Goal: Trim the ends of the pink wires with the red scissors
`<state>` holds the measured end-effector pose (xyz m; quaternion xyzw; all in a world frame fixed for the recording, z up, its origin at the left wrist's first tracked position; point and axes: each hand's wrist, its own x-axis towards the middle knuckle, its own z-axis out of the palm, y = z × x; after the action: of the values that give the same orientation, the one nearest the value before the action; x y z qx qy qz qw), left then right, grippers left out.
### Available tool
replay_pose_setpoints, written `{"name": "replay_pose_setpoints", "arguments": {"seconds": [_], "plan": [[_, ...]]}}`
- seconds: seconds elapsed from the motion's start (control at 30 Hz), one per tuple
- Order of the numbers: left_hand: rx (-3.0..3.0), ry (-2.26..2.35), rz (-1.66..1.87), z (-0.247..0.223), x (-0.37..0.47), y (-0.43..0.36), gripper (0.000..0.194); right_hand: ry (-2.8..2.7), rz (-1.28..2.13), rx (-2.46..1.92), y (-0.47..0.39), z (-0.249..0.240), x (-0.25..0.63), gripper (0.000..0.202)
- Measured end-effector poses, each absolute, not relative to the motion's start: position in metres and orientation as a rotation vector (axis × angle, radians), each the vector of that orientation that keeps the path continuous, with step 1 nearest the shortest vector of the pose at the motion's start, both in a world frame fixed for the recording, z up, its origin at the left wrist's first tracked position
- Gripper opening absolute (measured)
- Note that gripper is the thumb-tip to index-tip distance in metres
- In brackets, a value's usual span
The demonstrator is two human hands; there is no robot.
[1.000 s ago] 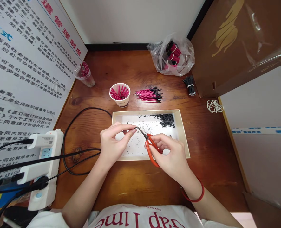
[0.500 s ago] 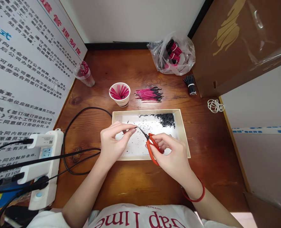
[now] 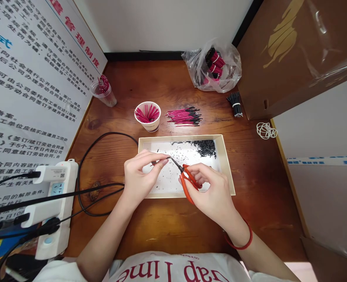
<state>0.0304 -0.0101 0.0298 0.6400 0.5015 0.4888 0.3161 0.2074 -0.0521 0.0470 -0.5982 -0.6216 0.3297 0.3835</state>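
Over the shallow box (image 3: 230,176), my left hand (image 3: 142,170) pinches a thin wire between thumb and forefinger. The wire's dark tip (image 3: 168,157) pokes out at the fingertips, while most of it is hidden by the hand. My right hand (image 3: 211,184) is closed round the orange-red handles of small scissors (image 3: 188,184). Their narrow dark blades point up and left, with the points at the wire's tip. Black tubing scraps (image 3: 206,149) lie heaped in the box's far right corner, and tiny cut bits are scattered over its white floor.
Behind the box stand a paper cup (image 3: 149,124) of red wires and a pile of red-and-black wires (image 3: 183,116). Farther out are a plastic cup (image 3: 107,98), a bag of bundled wires (image 3: 229,74), a black bundle (image 3: 235,105) and white bands (image 3: 266,131). A power strip (image 3: 56,211) with cables lies left.
The scissors have shifted slightly left, bringing their points to the wire's tip, and the blades look closer together. My left hand stays in place.
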Motion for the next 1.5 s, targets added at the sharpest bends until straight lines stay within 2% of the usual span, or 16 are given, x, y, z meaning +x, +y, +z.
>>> {"name": "replay_pose_setpoints", "arguments": {"seconds": [0.73, 0.93, 1.5], "plan": [[1.676, 1.319, 1.258, 0.0335, 0.0303, -0.0095, 0.015, -1.575, 0.841, -1.522, -0.0529, 0.044, 0.2105, 0.009], [1.686, 1.322, 1.255, 0.0341, 0.0305, -0.0092, 0.015, -1.609, 0.8, -1.54, -0.0523, 0.0472, 0.2093, 0.003], [1.738, 1.3, 1.289, 0.0309, 0.0302, -0.0098, 0.016, -1.568, 0.834, -1.526, -0.0533, 0.0446, 0.2078, 0.005]]}}
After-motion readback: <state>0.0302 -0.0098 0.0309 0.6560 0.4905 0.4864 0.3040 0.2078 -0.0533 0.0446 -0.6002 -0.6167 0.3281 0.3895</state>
